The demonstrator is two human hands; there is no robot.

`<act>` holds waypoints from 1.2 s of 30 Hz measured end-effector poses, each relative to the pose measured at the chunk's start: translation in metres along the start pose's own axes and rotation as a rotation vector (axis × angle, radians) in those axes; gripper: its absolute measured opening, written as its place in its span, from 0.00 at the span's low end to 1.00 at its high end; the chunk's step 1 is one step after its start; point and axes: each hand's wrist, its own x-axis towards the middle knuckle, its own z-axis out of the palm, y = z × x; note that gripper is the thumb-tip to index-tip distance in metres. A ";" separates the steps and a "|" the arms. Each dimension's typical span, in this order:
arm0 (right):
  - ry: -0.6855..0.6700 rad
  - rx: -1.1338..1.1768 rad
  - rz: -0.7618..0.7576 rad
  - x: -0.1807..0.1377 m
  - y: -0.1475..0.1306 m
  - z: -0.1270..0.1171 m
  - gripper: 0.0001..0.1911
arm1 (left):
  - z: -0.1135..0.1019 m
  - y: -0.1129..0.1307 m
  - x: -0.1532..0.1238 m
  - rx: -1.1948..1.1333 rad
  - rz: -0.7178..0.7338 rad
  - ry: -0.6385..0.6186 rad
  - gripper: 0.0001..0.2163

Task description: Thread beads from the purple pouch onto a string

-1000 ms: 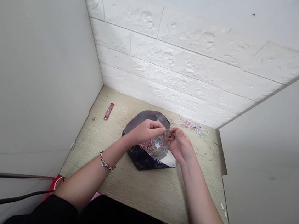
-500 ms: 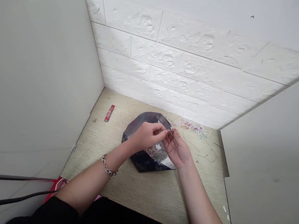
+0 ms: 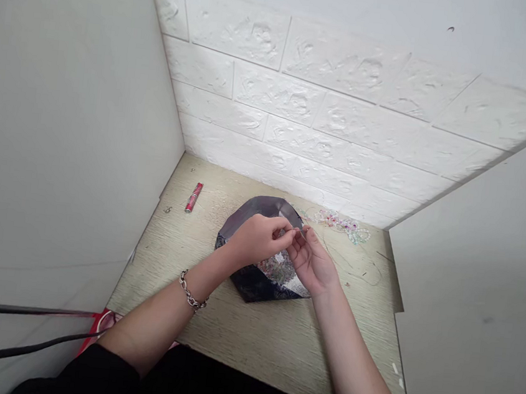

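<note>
Over a dark, many-sided tray [image 3: 253,291], my two hands meet fingertip to fingertip. My left hand [image 3: 263,238], with a chain bracelet on its wrist, is closed in a pinch on a thin thread [image 3: 302,231]. Thumb and forefinger of my right hand [image 3: 313,260] pinch the same thin strand, while its other fingers curl loosely. Whether a needle or a bead is on the strand is too small to tell. Below the hands, small multicoloured beads [image 3: 275,270] lie heaped in the tray, partly hidden by my fingers.
Strings of pale and pink beads [image 3: 342,224] lie by the wall at the back right, with loose thread [image 3: 367,280] nearby. A red tube [image 3: 193,197] lies at the back left. Panels [image 3: 79,109] enclose the tabletop [image 3: 161,274] on both sides.
The whole view has shifted slightly. Both hands keep their pinch over the tray, with the thin strand between them at a slightly different angle.
</note>
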 end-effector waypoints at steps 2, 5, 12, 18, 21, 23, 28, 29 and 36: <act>0.001 -0.007 -0.003 0.000 0.000 0.000 0.04 | 0.000 0.000 0.000 0.017 0.002 0.000 0.12; 0.005 0.003 0.005 0.000 0.000 0.001 0.04 | 0.001 -0.001 0.000 0.039 0.004 0.003 0.12; 0.006 0.016 0.004 0.000 0.000 0.002 0.05 | 0.001 -0.003 0.001 0.060 0.018 0.007 0.11; 0.009 0.017 -0.004 0.000 0.000 0.003 0.03 | 0.001 -0.002 0.000 0.027 0.012 -0.016 0.11; 0.001 0.000 -0.021 0.000 0.000 0.004 0.02 | 0.001 -0.003 0.000 -0.027 -0.023 -0.037 0.11; -0.015 -0.019 -0.028 -0.001 0.000 0.005 0.02 | 0.001 -0.003 0.001 -0.074 -0.044 -0.062 0.12; -0.056 -0.074 -0.048 0.000 0.002 0.006 0.03 | -0.001 -0.002 0.003 -0.211 -0.053 -0.120 0.15; -0.055 -0.083 -0.062 0.000 0.002 0.006 0.04 | 0.000 -0.003 0.003 -0.231 -0.055 -0.124 0.15; -0.012 -0.076 -0.097 -0.002 0.005 0.010 0.05 | 0.008 -0.010 0.006 -0.349 -0.085 -0.135 0.15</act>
